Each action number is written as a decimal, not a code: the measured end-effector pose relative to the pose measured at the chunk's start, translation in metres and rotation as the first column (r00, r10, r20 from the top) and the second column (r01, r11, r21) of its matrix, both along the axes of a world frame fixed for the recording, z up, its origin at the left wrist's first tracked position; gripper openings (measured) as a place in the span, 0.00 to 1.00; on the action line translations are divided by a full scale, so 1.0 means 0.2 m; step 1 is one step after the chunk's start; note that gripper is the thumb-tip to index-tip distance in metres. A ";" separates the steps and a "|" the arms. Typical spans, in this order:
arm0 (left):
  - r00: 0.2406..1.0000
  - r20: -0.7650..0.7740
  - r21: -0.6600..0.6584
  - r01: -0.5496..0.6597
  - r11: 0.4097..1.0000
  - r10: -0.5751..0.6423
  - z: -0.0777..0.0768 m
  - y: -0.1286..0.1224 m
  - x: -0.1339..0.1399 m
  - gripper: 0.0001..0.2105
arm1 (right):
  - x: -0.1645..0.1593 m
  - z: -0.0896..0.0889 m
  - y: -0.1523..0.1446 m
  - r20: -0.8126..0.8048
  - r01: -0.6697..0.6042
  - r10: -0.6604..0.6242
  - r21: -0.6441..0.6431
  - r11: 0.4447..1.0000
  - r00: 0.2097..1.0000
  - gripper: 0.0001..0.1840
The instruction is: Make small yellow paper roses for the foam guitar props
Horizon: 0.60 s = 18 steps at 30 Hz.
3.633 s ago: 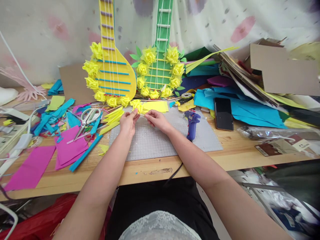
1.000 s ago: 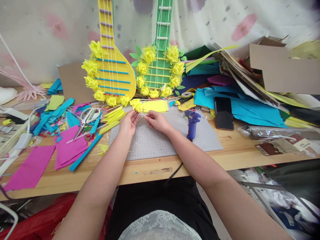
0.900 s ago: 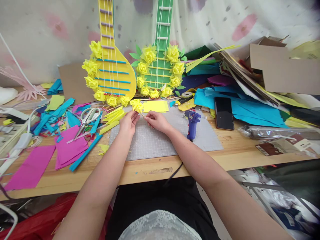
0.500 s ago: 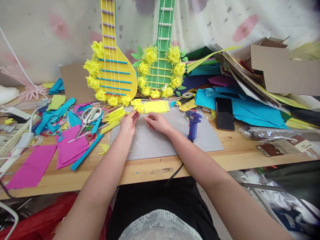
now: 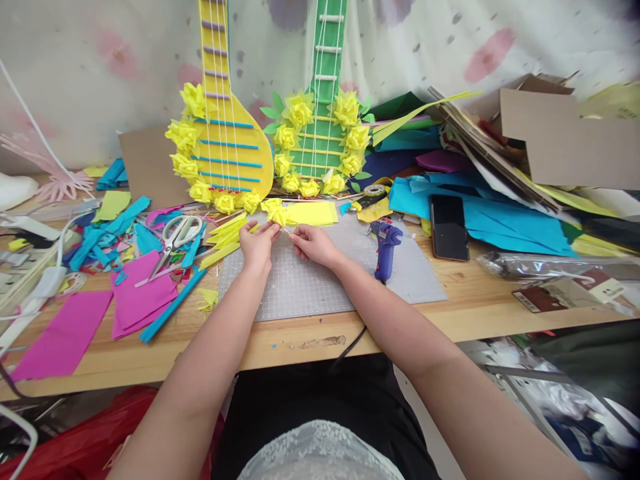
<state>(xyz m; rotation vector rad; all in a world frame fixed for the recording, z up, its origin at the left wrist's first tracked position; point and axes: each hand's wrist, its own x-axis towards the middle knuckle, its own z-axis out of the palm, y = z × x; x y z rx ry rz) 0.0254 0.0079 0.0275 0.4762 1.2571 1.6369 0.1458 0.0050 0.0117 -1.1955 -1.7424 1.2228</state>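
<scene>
- Yellow flower (image 5: 277,211) just beyond right hand (image 5: 314,245), which pinches its stem (image 5: 285,231).
- Left hand (image 5: 258,245) near its base; grip I cannot tell.
- Grey mat (image 5: 310,290) beneath both, on wooden surface (image 5: 465,297); floral curtain (image 5: 415,50) beyond.

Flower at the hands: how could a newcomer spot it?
On the wooden table lies a gray cutting mat. Near its far edge, a yellow flower sits by the left hand. Unlike the flowers on the two instruments behind, it has a thin stem in the right hand.
</scene>
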 end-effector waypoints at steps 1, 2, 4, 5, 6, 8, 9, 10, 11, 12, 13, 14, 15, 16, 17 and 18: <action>1.000 0.007 -0.012 -0.003 1.000 0.003 0.00 0.00 0.00 0.22 | 0.00 0.00 0.00 0.001 -0.009 0.009 0.003 1.000 1.000 0.12; 1.000 0.015 -0.022 -0.002 1.000 0.002 0.00 0.00 0.00 0.22 | 0.00 0.00 0.00 0.002 -0.016 0.016 0.004 1.000 1.000 0.12; 0.999 0.032 -0.035 0.003 0.999 -0.002 0.00 0.01 -0.01 0.22 | -0.01 0.00 0.00 0.006 -0.021 0.021 0.005 1.000 1.000 0.12; 0.999 0.039 -0.035 0.004 0.999 -0.003 0.00 0.01 -0.01 0.22 | -0.01 0.00 0.00 0.008 -0.018 0.018 0.001 1.000 1.000 0.12; 0.999 0.045 -0.032 0.006 0.999 -0.005 0.00 0.01 -0.01 0.22 | -0.01 0.00 0.00 0.009 -0.011 0.011 -0.005 1.000 1.000 0.12; 0.998 0.055 -0.022 0.013 1.000 -0.011 0.00 0.01 -0.01 0.21 | -0.01 0.01 -0.01 0.004 0.006 -0.006 -0.019 1.000 1.000 0.11; 0.998 0.061 -0.017 0.018 1.000 -0.016 0.00 0.01 0.00 0.20 | -0.01 0.01 0.00 -0.002 0.016 -0.016 -0.024 1.000 1.000 0.11; 0.997 0.068 -0.015 0.024 1.000 -0.023 0.00 0.00 0.00 0.19 | -0.01 0.01 0.00 -0.011 0.028 -0.028 -0.026 0.999 1.000 0.11; 0.997 0.077 -0.013 0.033 0.999 -0.032 0.01 0.00 0.00 0.18 | -0.01 0.00 0.00 -0.021 0.039 -0.039 -0.025 0.999 0.999 0.12; 0.995 0.088 -0.012 0.046 0.999 -0.045 0.01 0.00 0.00 0.16 | 0.00 0.00 0.01 -0.031 0.048 -0.048 -0.024 0.999 0.998 0.12; 0.993 0.100 -0.010 0.063 0.998 -0.062 0.01 0.00 -0.01 0.15 | 0.00 -0.01 0.01 -0.040 0.054 -0.055 -0.023 0.998 0.998 0.13; 0.991 0.111 -0.007 0.082 0.997 -0.081 0.01 0.00 -0.01 0.13 | 0.00 -0.02 0.01 -0.047 0.058 -0.059 -0.022 0.998 0.997 0.13; 0.988 0.120 -0.002 0.100 0.995 -0.099 0.01 0.00 -0.01 0.12 | 0.00 -0.02 0.02 -0.051 0.059 -0.060 -0.021 0.998 0.997 0.14; 0.986 0.126 0.003 0.113 0.994 -0.113 0.01 0.00 -0.02 0.11 | 0.00 -0.02 0.02 -0.053 0.061 -0.062 -0.019 0.998 0.997 0.14; 0.984 0.130 0.007 0.121 0.993 -0.121 0.00 0.01 -0.02 0.11 | 0.00 -0.03 0.02 -0.050 0.063 -0.064 -0.015 0.998 0.997 0.14; 0.983 0.133 0.011 0.124 0.992 -0.124 0.00 0.01 -0.02 0.11 | 0.00 -0.03 0.02 -0.043 0.068 -0.068 -0.008 0.998 0.997 0.14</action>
